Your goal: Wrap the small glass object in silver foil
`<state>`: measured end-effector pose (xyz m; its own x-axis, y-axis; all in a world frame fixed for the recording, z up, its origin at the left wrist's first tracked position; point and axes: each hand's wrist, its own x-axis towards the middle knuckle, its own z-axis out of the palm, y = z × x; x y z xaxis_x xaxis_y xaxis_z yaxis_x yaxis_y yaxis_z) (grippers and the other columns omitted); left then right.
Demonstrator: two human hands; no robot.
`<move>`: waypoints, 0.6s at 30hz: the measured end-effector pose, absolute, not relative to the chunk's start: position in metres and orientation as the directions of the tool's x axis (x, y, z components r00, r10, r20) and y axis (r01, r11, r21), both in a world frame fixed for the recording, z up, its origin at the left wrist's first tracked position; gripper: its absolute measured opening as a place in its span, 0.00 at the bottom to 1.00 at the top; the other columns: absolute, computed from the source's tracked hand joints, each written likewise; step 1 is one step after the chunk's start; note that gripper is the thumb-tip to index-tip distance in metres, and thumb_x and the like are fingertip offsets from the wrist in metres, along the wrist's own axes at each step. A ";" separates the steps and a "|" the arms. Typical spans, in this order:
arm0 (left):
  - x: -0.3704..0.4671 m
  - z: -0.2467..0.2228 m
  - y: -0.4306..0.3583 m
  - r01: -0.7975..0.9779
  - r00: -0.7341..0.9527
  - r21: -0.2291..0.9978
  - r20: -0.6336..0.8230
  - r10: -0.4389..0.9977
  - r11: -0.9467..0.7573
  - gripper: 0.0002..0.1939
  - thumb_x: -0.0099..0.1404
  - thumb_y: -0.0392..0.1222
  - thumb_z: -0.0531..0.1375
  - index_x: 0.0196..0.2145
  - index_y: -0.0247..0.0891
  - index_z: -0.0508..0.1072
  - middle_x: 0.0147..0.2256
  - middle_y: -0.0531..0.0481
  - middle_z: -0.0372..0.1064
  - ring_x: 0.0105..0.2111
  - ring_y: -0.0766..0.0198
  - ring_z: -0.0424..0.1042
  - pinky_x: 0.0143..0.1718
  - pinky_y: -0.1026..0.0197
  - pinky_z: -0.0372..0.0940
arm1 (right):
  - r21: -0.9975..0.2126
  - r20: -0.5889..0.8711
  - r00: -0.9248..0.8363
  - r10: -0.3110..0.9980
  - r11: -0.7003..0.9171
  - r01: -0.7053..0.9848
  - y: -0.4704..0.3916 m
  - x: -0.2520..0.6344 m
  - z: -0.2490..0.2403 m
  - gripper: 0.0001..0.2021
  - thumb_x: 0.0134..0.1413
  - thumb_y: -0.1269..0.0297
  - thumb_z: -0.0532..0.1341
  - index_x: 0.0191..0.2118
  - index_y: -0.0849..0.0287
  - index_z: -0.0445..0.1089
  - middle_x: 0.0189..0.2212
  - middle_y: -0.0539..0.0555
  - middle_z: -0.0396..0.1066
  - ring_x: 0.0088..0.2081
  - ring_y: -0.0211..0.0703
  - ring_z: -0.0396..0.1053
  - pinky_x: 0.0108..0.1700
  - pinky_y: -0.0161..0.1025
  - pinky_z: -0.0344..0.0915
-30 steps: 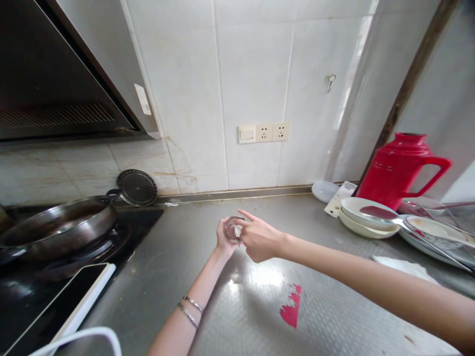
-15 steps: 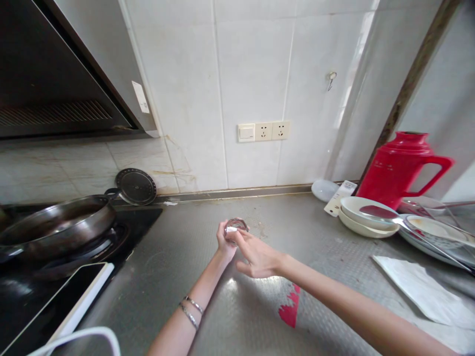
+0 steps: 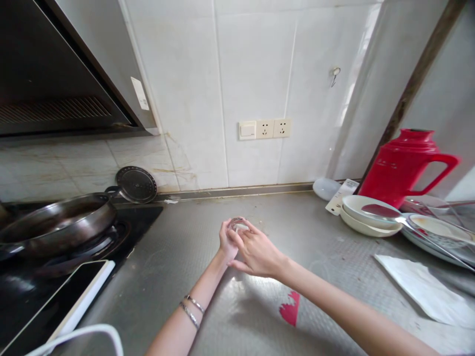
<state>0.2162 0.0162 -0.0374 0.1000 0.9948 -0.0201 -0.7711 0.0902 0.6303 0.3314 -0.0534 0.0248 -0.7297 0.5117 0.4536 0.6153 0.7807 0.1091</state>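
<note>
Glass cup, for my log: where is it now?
In the head view, the glass cup is just below centre, held in the left hand, with the right hand over its mouth.

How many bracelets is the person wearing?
I can see 2, both on the left forearm: one silvery bracelet nearer the left hand, and another bracelet a little farther up, toward the elbow. Neither looks hidden.
</note>
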 end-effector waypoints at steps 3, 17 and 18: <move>0.215 -0.037 0.014 -0.753 0.128 0.649 -0.017 0.992 0.108 0.17 0.56 0.50 0.56 0.29 0.33 0.76 0.27 0.47 0.75 0.28 0.60 0.73 0.35 0.60 0.66 | 0.009 0.433 -0.748 0.503 0.828 0.561 -0.053 0.333 0.027 0.31 0.61 0.45 0.47 0.57 0.68 0.55 0.33 0.59 0.75 0.39 0.52 0.73 0.63 0.58 0.44; 0.215 -0.038 0.011 -0.680 0.159 0.726 0.014 0.987 0.099 0.17 0.56 0.50 0.56 0.29 0.33 0.77 0.25 0.47 0.75 0.25 0.60 0.72 0.30 0.61 0.65 | -0.001 0.484 -0.696 0.530 0.796 0.606 -0.058 0.339 0.012 0.27 0.61 0.48 0.50 0.53 0.68 0.59 0.42 0.65 0.73 0.48 0.54 0.70 0.65 0.59 0.41; 0.216 -0.038 0.010 -0.690 0.153 0.718 0.020 0.988 0.093 0.17 0.56 0.49 0.56 0.29 0.33 0.77 0.25 0.47 0.75 0.26 0.61 0.72 0.31 0.62 0.65 | -0.011 0.485 -0.703 0.520 0.808 0.589 -0.058 0.338 0.010 0.26 0.61 0.48 0.49 0.52 0.68 0.59 0.41 0.64 0.73 0.47 0.54 0.71 0.65 0.60 0.41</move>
<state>0.2157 0.0101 -0.0381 0.1535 0.9880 0.0199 -0.6901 0.0928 0.7178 0.3384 -0.0584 0.0103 -0.7034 0.5195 0.4851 0.5892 0.8079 -0.0107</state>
